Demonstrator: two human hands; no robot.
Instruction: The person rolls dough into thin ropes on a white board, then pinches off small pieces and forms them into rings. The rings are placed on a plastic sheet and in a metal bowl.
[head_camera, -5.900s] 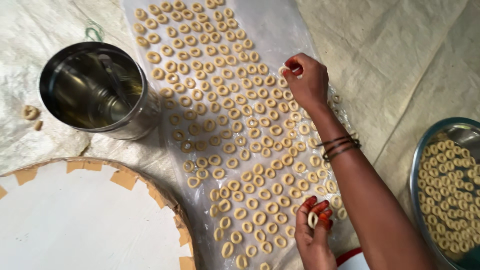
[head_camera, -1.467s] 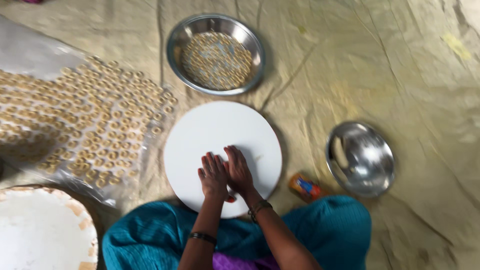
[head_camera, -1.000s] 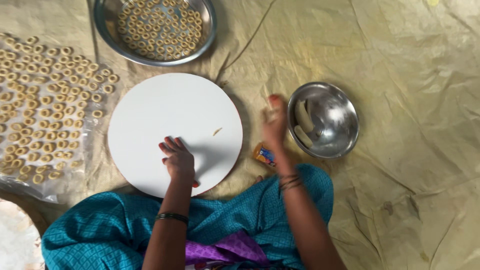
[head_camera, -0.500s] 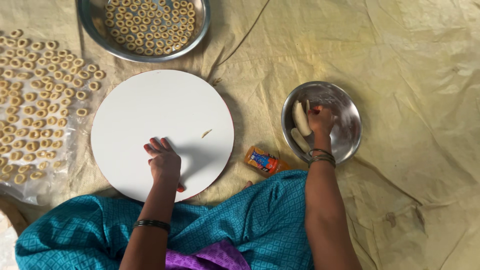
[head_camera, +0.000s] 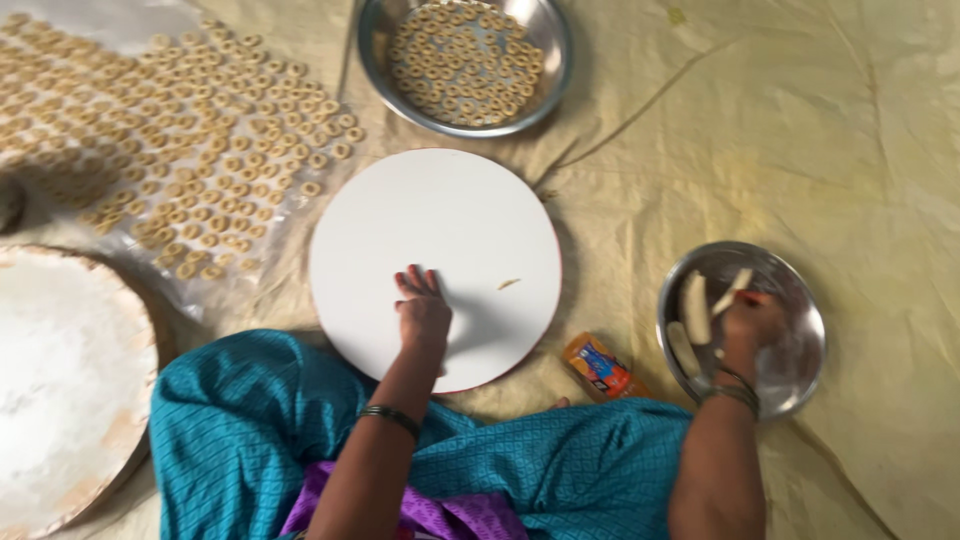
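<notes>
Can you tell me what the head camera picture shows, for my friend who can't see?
A person's left hand rests on a round white board while the right hand reaches into a small steel bowl of dough sticks.

A steel pan (head_camera: 560, 60) of dough rings, more rings on plastic sheet (head_camera: 120, 20), a small orange packet (head_camera: 598, 366).

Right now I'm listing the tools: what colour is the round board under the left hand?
White, in the head view: round board.
</notes>
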